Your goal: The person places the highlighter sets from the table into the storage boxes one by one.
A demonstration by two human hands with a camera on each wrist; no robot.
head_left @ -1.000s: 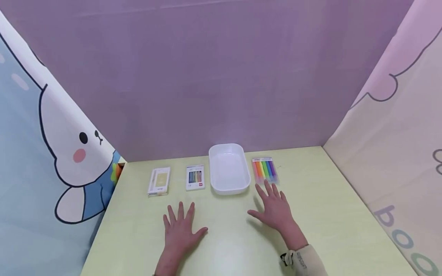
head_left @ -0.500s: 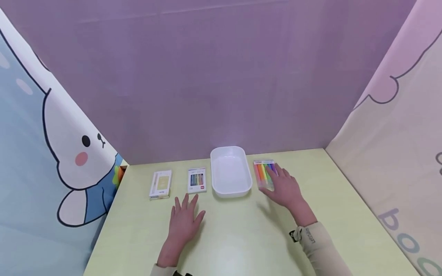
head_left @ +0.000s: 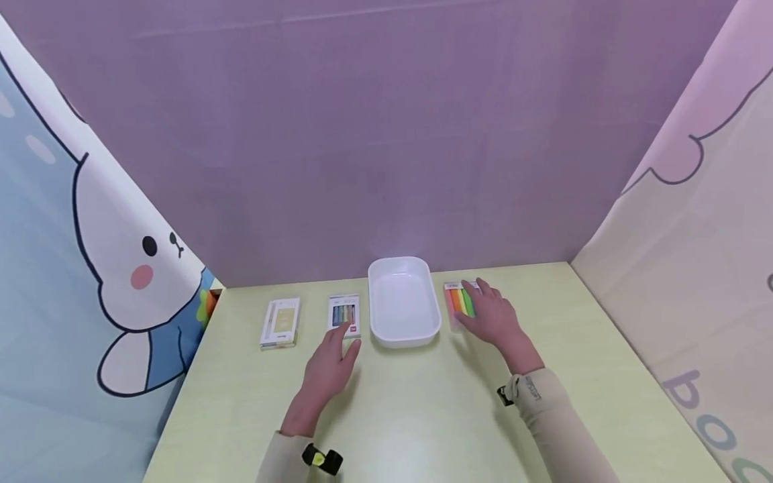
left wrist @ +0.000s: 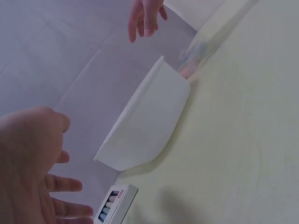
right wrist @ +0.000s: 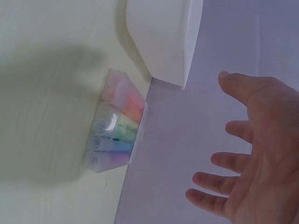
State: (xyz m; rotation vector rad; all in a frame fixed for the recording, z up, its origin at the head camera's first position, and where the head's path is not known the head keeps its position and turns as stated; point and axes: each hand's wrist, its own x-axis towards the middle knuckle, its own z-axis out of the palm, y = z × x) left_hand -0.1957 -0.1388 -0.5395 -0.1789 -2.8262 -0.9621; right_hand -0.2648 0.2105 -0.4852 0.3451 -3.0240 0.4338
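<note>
My right hand (head_left: 496,320) hovers over a clear pack of rainbow-coloured markers (head_left: 456,303). In the right wrist view its spread fingers are apart from the marker pack (right wrist: 114,128). My left hand (head_left: 329,367) is held above the table, near the lower edge of a small white box of coloured sticks (head_left: 344,310). That same box (left wrist: 114,205) shows in the left wrist view beyond the fingers, with a gap between them. Between the two packs stands a white plastic basin (head_left: 403,302) with nothing in it. Neither hand holds anything.
Farther left lies another flat white box (head_left: 280,323) with a yellowish panel. A purple cloth (head_left: 386,147) hangs behind the pale table (head_left: 410,416). Printed cloths, one with a rabbit (head_left: 129,268), flank the table at both sides.
Both hands have moved forward from nearer the table's front. The right hand now covers part of the marker pack, and the left has come up to the small box.
</note>
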